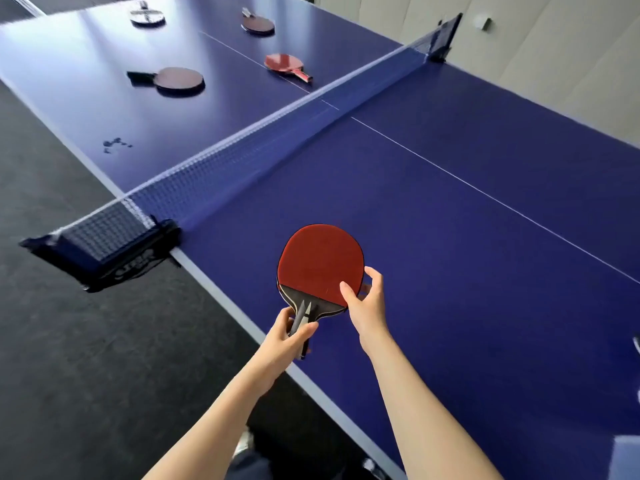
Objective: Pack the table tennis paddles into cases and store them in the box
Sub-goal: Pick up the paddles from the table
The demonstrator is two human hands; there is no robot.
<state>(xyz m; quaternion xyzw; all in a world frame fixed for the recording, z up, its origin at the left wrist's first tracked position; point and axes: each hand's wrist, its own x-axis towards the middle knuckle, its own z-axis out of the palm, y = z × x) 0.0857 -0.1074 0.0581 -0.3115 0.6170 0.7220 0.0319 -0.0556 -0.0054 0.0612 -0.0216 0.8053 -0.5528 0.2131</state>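
— Beyond the net (277, 129): counting four paddles, all lying flat on the blue table (485, 254). Nearest the net, a bright red paddle (285, 64) with its handle pointing back toward the net; left of that one, a dark paddle (180, 79) with a black handle; farther from the net, a brown paddle (258, 24) and a blurred pale paddle (147, 16).

— And on this side of the net?

— Counting one, the held paddle (320, 265), red face up, hovering over the table's near edge just short of the net's black clamp (114, 247). Nothing blocking it.

— Gripping how?

— Left hand (282, 341) curling round the handle, thumb lying across it. Right hand (367, 299) pinching the blade's right edge, thumb on the red rubber, fingers curling behind the rim. Blade sitting between and above both hands, tipping away toward the net.

— Anything else around?

— Showing grey carpet (69, 341) left of the table and pale wall panels (554, 64) past the net's far post.
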